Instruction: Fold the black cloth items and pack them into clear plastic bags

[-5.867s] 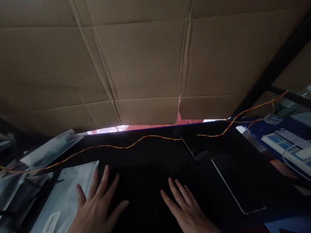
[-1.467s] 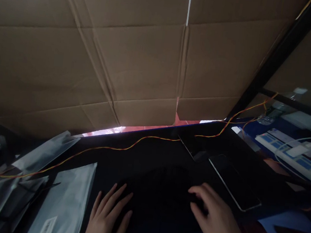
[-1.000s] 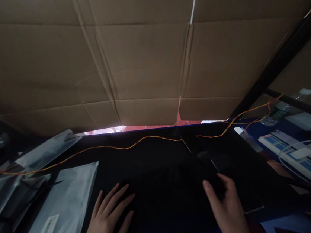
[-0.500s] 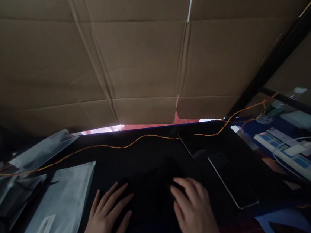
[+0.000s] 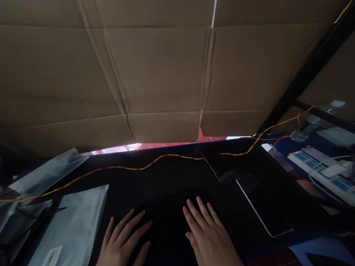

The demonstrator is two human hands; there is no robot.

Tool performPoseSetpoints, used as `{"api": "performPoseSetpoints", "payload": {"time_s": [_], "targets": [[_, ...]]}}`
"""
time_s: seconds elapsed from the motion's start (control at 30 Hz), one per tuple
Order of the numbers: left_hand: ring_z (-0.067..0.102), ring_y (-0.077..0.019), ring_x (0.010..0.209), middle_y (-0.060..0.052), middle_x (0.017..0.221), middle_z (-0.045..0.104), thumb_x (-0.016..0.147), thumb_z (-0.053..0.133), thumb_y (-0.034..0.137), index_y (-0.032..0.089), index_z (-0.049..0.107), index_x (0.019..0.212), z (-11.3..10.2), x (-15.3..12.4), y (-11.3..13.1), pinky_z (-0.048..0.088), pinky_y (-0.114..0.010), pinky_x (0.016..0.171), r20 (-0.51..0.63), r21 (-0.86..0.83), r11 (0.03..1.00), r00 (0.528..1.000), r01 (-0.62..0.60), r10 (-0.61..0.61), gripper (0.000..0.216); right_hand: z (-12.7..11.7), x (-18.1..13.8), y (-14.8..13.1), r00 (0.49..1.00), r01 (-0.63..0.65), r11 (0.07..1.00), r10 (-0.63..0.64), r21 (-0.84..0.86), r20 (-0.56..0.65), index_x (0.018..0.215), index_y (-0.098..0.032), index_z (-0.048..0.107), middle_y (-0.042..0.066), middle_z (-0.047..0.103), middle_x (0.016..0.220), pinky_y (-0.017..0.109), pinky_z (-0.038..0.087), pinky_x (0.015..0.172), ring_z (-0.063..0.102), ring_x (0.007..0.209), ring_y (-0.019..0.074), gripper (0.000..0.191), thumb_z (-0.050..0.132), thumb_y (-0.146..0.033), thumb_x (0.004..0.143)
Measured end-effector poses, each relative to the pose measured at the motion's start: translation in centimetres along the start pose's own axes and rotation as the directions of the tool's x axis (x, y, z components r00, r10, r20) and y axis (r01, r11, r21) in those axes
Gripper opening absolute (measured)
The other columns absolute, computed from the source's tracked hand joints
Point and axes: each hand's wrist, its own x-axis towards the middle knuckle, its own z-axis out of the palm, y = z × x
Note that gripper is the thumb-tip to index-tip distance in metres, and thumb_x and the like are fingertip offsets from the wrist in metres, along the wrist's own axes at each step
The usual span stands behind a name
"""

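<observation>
My left hand (image 5: 123,246) lies flat with its fingers stretched out on a dark, black surface (image 5: 171,183) at the lower middle. My right hand (image 5: 210,241) lies flat beside it, fingers spread and pointing away from me, with nothing in it. What exactly lies under both palms is too dark to make out; it looks like black cloth or a mat. A dark phone (image 5: 263,204) lies face up a little to the right of my right hand, apart from it.
A large creased cardboard sheet (image 5: 160,62) hangs over the back. An orange-yellow wire (image 5: 148,166) runs across the table. Grey plastic mailer bags (image 5: 70,227) lie at the left. A white power strip (image 5: 329,178) with a cable sits at the right, beyond a black frame bar (image 5: 313,67).
My right hand had reached right toward the phone, then came back left; its curled fingers have now flattened out beside my left hand. The left hand has hardly moved.
</observation>
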Motion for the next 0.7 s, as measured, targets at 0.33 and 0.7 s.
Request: {"api": "performPoseSetpoints", "payload": {"time_s": [0.33, 0.7], "targets": [[0.055, -0.0362, 0.152, -0.007, 0.168, 0.054, 0.108, 0.054, 0.034, 0.038, 0.045, 0.164, -0.4, -0.5, 0.0, 0.05, -0.075, 0.117, 0.019, -0.055, 0.996, 0.997, 0.076, -0.075, 0.058, -2.8, -3.0, 5.1, 0.772, -0.471, 0.828, 0.554, 0.305, -0.312, 0.132, -0.029, 0.071, 0.011, 0.075, 0.135, 0.055, 0.065, 0.099, 0.072, 0.126, 0.0337, 0.037, 0.056, -0.053, 0.108], [0.064, -0.0319, 0.144, -0.007, 0.164, 0.059, 0.104, 0.061, 0.035, 0.037, 0.047, 0.164, -0.9, -0.1, -0.2, 0.051, -0.061, 0.122, -0.004, -0.094, 0.995, 1.0, -0.012, 0.012, 0.062, -2.0, -1.4, 2.4, 0.817, -0.497, 0.818, 0.554, 0.289, -0.164, 0.094, -0.029, 0.051, -0.001, 0.071, 0.08, 0.03, 0.05, 0.051, 0.067, 0.057, 0.0191, 0.014, 0.059, -0.034, 0.103]]}}
